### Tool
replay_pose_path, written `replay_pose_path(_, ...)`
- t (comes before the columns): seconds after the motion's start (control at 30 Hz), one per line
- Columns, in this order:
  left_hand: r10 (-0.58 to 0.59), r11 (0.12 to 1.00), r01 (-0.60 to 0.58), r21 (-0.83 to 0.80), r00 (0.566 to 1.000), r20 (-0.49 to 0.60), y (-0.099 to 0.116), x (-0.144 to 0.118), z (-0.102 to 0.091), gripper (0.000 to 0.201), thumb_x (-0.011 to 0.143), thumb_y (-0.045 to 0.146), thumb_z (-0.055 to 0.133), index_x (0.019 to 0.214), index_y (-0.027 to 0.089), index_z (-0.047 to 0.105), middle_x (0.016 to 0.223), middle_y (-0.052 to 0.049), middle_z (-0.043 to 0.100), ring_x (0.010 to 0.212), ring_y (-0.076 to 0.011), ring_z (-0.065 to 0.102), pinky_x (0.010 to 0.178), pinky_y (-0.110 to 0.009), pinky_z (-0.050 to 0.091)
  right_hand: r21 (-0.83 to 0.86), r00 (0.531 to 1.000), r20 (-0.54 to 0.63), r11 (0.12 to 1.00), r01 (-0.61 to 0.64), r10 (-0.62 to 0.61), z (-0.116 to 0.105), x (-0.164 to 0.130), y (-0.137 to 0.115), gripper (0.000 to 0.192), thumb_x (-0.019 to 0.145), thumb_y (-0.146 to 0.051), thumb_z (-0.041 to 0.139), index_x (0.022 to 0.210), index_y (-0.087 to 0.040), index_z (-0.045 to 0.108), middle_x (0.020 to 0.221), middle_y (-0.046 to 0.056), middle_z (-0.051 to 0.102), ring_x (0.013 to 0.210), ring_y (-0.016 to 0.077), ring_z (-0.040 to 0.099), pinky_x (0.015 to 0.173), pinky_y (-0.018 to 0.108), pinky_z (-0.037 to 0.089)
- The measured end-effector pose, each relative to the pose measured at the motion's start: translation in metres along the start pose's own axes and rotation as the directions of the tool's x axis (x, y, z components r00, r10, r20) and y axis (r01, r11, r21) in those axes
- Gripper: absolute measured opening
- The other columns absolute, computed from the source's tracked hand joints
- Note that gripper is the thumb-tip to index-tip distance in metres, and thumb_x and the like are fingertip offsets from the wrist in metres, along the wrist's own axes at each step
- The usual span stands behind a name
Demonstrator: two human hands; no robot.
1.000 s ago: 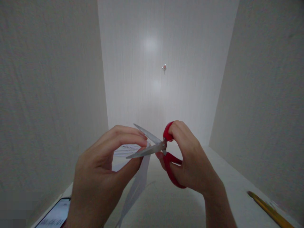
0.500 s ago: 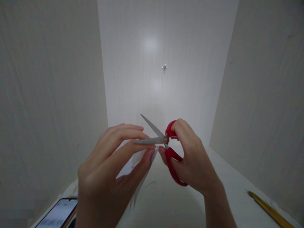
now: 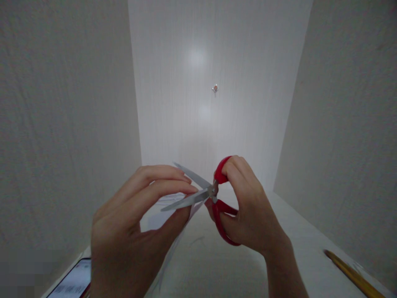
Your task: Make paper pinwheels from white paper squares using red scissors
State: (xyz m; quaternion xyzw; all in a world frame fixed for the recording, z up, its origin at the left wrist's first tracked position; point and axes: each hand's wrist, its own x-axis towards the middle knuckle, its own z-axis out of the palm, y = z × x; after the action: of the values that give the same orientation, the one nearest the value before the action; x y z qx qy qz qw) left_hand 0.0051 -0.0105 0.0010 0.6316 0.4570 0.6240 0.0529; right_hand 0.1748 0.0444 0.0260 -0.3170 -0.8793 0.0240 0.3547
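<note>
Head view: the left hand (image 3: pixel 133 231) pinches a white paper sheet (image 3: pixel 158 213) between thumb and fingers. Just right of it, the right hand (image 3: pixel 248 211) grips red scissors (image 3: pixel 214 194), blades parted over the paper's edge.

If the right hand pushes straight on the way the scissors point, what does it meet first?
The right hand aims the open scissors leftward. The paper sits between the blades, so it comes first, then probably the left hand fingers pinching it; depth is unclear.
</note>
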Motion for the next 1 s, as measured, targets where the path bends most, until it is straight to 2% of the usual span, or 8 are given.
replay_pose_path(0.27,-0.075,0.996,0.076,-0.055,0.997,0.033,0.000,0.003,-0.005,0.017,0.082,0.019,0.071,0.085,0.036,0.069,0.089,0.009,0.066,0.080,-0.0140,0.062,0.079,-0.025,0.050,-0.006,1.000,-0.005,1.000,0.008,-0.008,0.001,0.001,0.000,0.033,0.059,-0.004,0.054,0.084,-0.022,0.041,0.087,0.005,0.049,0.081,0.0223,0.044,0.067,0.034,0.039)
replay_pose_path(0.47,-0.259,0.952,0.263,-0.153,0.965,0.050,0.006,0.006,-0.004,0.014,0.079,0.021,0.073,0.074,0.034,0.072,0.083,0.008,0.071,0.072,-0.0150,0.066,0.077,-0.028,0.053,0.020,1.000,0.008,1.000,0.016,-0.017,-0.002,0.001,0.000,0.031,0.063,-0.005,0.057,0.082,-0.023,0.041,0.085,0.004,0.050,0.081,0.0214,0.045,0.067,0.033,0.039)
replay_pose_path(0.63,-0.186,0.952,0.204,-0.229,0.978,0.098,-0.001,0.010,-0.005,0.015,0.074,0.018,0.076,0.071,0.032,0.074,0.079,0.006,0.072,0.070,-0.0143,0.066,0.070,-0.024,0.055,0.038,0.999,0.040,0.999,-0.005,0.004,-0.002,0.001,-0.001,0.027,0.068,-0.008,0.060,0.079,-0.023,0.041,0.082,0.002,0.050,0.077,0.0196,0.045,0.064,0.031,0.038)
replay_pose_path(1.0,-0.201,0.917,0.235,-0.321,0.970,0.137,-0.005,0.018,-0.003,0.015,0.072,0.015,0.075,0.067,0.028,0.075,0.073,0.004,0.073,0.068,-0.0132,0.067,0.063,-0.020,0.055,0.044,0.996,0.081,0.998,-0.049,0.046,-0.001,0.000,-0.002,0.025,0.067,-0.008,0.057,0.075,-0.023,0.038,0.077,0.000,0.048,0.070,0.0167,0.042,0.059,0.029,0.034)
